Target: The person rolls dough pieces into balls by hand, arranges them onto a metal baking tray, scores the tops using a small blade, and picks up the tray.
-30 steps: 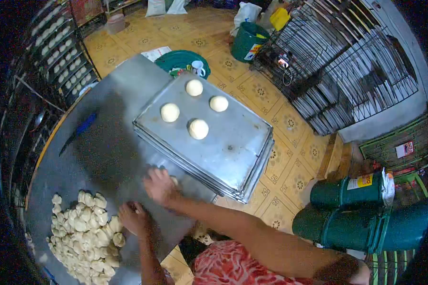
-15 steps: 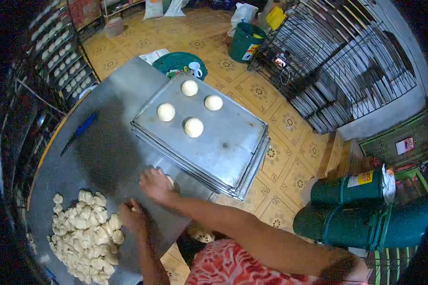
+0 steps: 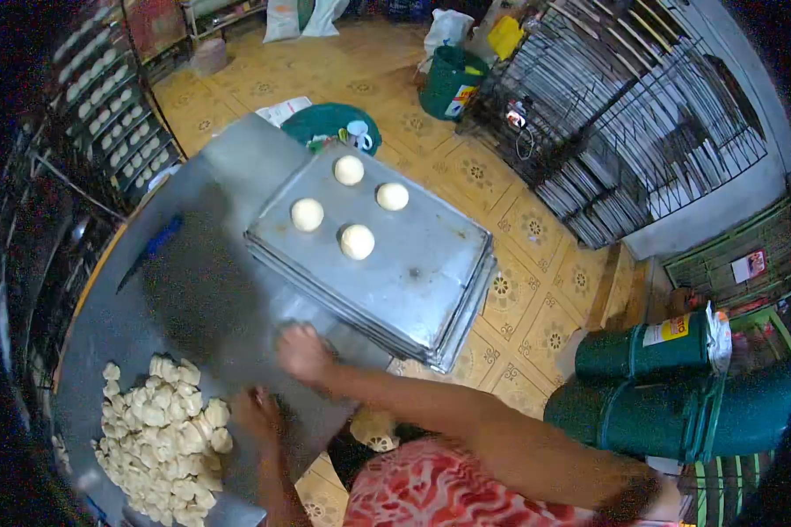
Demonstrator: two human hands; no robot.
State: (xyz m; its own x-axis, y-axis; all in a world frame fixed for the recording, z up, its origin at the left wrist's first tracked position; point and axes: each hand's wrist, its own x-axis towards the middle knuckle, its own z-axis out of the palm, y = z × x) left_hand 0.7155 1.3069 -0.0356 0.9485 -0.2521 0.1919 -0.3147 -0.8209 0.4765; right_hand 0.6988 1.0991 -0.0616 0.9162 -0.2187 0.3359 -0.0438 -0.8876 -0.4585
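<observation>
My right hand [image 3: 305,353] is cupped palm-down on the metal table, blurred by motion. A dough ball showed at its edge a moment earlier; now the hand covers it. Closer to me, my left hand [image 3: 257,413] has curled fingers beside the dough heap, and what lies in them is hidden. The heap of cut dough pieces [image 3: 163,439] spreads over the table's near left. Beyond my hands, a baking tray [image 3: 422,281] tops a stack of trays and carries several round dough balls [image 3: 358,241], set apart at its far left part.
A blue-handled knife [image 3: 160,237] lies on the metal table [image 3: 246,158] at the left. Behind the tray stack is a green basin [image 3: 325,119] holding cups. Green lidded drums [image 3: 628,422] stand at the right. Racks with dough [image 3: 123,123] line the far left.
My right hand has shifted slightly toward me and right, and the dough ball at its edge is now out of sight. My left hand moved a little toward me. The tray's dough balls stay put.
</observation>
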